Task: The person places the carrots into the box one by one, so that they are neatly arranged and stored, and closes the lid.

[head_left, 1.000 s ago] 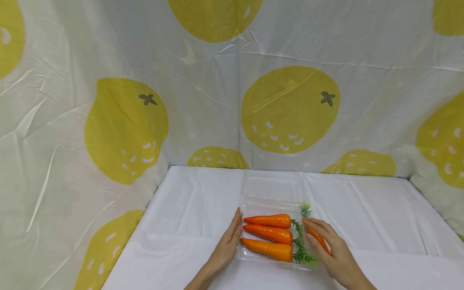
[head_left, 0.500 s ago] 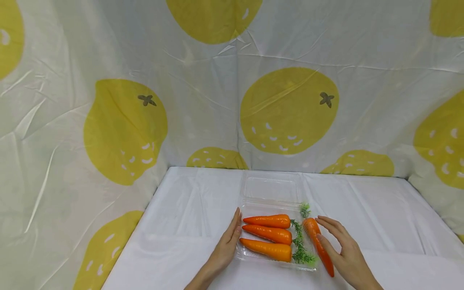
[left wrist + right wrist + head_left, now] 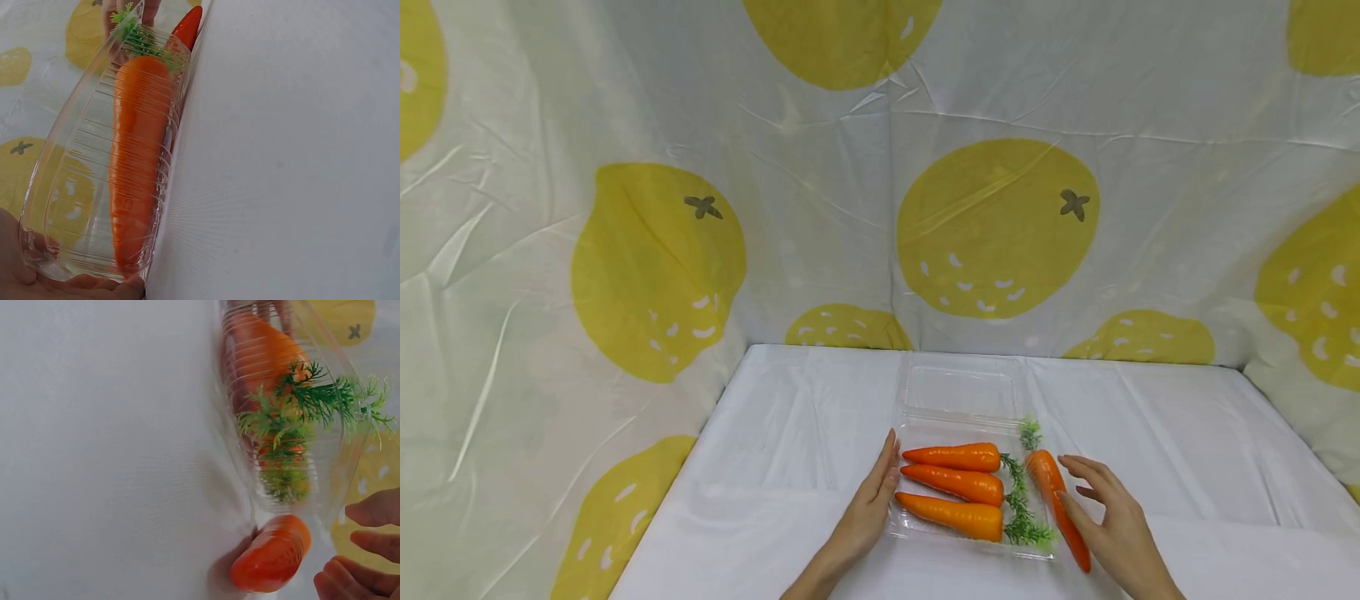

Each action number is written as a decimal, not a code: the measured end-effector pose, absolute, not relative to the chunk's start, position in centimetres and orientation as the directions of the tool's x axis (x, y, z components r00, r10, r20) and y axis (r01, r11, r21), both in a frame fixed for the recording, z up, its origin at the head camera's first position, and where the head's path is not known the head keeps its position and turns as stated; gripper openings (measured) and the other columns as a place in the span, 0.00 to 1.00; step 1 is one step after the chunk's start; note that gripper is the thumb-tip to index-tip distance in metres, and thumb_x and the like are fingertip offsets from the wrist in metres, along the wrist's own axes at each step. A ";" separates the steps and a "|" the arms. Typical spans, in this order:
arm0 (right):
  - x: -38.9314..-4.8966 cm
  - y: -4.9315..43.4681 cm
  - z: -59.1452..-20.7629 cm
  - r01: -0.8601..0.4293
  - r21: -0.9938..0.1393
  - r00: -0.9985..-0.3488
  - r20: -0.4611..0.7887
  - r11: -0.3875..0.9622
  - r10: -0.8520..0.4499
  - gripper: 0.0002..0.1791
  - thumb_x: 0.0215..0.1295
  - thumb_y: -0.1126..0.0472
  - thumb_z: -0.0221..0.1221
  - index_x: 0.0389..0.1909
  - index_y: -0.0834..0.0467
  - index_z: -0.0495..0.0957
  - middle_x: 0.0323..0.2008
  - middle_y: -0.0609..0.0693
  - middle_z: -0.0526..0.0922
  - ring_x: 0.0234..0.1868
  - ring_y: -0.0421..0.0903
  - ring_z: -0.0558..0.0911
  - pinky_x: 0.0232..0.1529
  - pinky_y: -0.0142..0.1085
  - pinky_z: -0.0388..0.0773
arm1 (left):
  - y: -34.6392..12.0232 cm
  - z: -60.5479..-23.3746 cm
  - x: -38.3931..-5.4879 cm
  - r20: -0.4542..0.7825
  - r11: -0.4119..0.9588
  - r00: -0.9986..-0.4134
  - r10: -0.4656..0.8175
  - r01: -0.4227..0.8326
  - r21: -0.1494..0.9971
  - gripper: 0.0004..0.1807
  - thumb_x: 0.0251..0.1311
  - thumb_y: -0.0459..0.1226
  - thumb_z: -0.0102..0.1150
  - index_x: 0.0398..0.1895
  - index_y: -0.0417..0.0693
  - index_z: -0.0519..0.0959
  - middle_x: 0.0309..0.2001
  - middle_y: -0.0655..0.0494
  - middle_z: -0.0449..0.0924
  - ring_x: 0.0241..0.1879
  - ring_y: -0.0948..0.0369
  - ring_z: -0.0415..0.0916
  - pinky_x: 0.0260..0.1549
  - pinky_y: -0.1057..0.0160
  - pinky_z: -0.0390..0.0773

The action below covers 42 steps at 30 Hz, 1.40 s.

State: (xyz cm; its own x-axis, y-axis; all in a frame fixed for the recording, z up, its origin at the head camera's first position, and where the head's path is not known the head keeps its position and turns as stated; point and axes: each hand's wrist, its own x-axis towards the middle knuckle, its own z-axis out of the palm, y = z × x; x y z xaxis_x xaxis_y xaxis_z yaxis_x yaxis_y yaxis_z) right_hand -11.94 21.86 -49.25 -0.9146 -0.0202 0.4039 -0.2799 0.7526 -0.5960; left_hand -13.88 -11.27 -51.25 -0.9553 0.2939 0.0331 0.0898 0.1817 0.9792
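Three orange carrots [image 3: 953,485] with green tops lie side by side in a clear plastic clamshell box [image 3: 917,527], tips pointing left. My left hand [image 3: 867,504] rests its straight fingers along the box's left wall; in the left wrist view, fingertips [image 3: 103,284] show at the end of the box. Another carrot [image 3: 1062,517] lies slanted on the cloth along the box's right side, its tip toward me and its leafy top at the far end. My right hand [image 3: 1112,521] is just right of this carrot, fingers loosely bent and apart, nothing between them.
The box's lid [image 3: 961,387] lies folded open behind it, flat on the white tablecloth [image 3: 805,417]. A lemon-print curtain [image 3: 820,233] stands behind the table and along both its sides.
My right hand has moved off the outer carrot to the right and its fingers have spread, uncovering the carrot on the cloth. The left hand and the box have stayed put.
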 end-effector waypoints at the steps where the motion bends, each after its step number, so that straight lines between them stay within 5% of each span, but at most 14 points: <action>1: -11.9 21.8 -49.3 -0.271 -0.598 -0.919 0.393 0.755 -0.019 0.26 0.63 0.67 0.70 0.63 0.57 0.80 0.59 0.52 0.82 0.55 0.26 0.76 0.47 0.22 0.84 | -11.3 -51.3 -13.9 0.032 0.180 -0.955 0.295 0.089 0.980 0.33 0.85 0.42 0.32 0.86 0.56 0.37 0.85 0.45 0.41 0.83 0.45 0.44 0.78 0.47 0.47; 6: -12.0 21.6 -49.5 -0.237 -0.613 -0.941 0.336 0.754 -0.023 0.26 0.63 0.66 0.70 0.63 0.59 0.79 0.59 0.55 0.82 0.55 0.56 0.83 0.45 0.42 0.90 | -11.3 -51.3 -14.0 0.028 0.174 -0.954 0.298 0.083 0.981 0.33 0.85 0.42 0.33 0.86 0.56 0.37 0.85 0.45 0.41 0.83 0.45 0.44 0.78 0.47 0.48; 16: -12.3 21.6 -50.5 -0.322 -0.583 -0.901 0.430 0.746 -0.052 0.30 0.49 0.76 0.74 0.57 0.62 0.82 0.54 0.54 0.85 0.48 0.37 0.83 0.38 0.36 0.90 | -11.2 -51.3 -14.0 0.032 0.182 -0.957 0.290 0.088 0.979 0.33 0.85 0.43 0.33 0.86 0.58 0.38 0.85 0.45 0.42 0.83 0.45 0.45 0.78 0.47 0.48; 28: -12.3 21.8 -50.9 -0.320 -0.580 -0.907 0.416 0.749 -0.065 0.29 0.50 0.76 0.73 0.57 0.61 0.83 0.54 0.54 0.84 0.47 0.56 0.86 0.37 0.35 0.90 | -11.3 -51.3 -13.9 0.022 0.194 -0.958 0.286 0.080 0.978 0.33 0.85 0.43 0.34 0.86 0.58 0.38 0.85 0.45 0.43 0.83 0.45 0.47 0.77 0.47 0.50; 36: -12.4 21.9 -51.0 -0.310 -0.583 -0.913 0.403 0.751 -0.064 0.28 0.51 0.75 0.73 0.56 0.60 0.84 0.55 0.53 0.84 0.48 0.48 0.85 0.36 0.34 0.89 | -11.3 -51.3 -14.0 0.026 0.188 -0.957 0.288 0.083 0.979 0.33 0.85 0.42 0.34 0.86 0.60 0.38 0.85 0.45 0.43 0.83 0.45 0.47 0.77 0.47 0.50; 42: -12.4 21.9 -51.1 -0.297 -0.589 -0.923 0.378 0.751 -0.069 0.29 0.51 0.76 0.72 0.58 0.63 0.83 0.55 0.57 0.84 0.48 0.59 0.86 0.35 0.34 0.89 | -11.3 -51.4 -14.0 0.027 0.178 -0.955 0.295 0.083 0.981 0.33 0.85 0.41 0.33 0.86 0.58 0.37 0.85 0.45 0.41 0.83 0.45 0.45 0.77 0.48 0.49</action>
State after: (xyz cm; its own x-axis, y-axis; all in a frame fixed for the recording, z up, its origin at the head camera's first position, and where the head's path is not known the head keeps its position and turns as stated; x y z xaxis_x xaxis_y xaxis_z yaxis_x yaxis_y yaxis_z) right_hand -12.41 21.85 -51.12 -0.9233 -0.0688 0.3779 -0.2972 0.7514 -0.5892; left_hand -13.98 -11.32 -51.36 -0.9551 0.2951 0.0268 0.0826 0.1783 0.9805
